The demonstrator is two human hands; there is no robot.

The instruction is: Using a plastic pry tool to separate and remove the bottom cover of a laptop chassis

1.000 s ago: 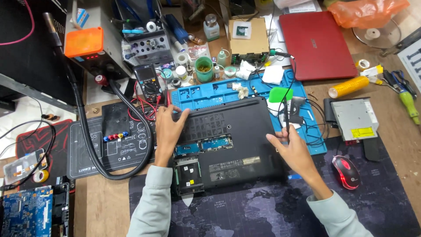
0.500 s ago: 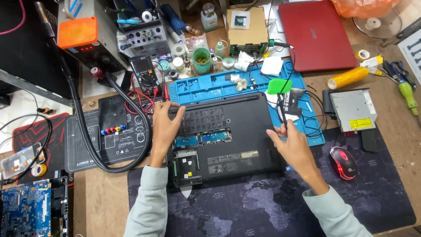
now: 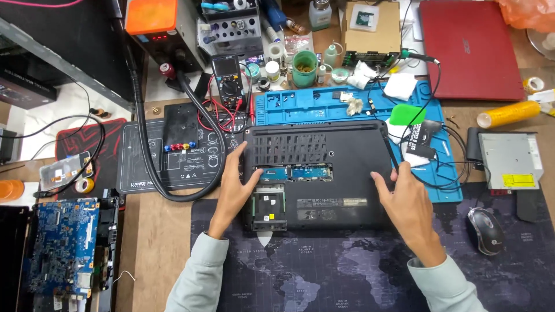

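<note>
Cluttered workbench (image 3: 162, 231): left hand (image 3: 236, 185), right hand (image 3: 404, 199) flat, empty, on upturned laptop (image 3: 324, 167).

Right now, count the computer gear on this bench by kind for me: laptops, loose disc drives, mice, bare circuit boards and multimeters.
Laptops: 2, the black laptop lying underside up under the left hand and right hand, and a closed red laptop
Disc drives: 1
Mice: 1
Bare circuit boards: 1, blue
Multimeters: 1
Total: 6
</note>
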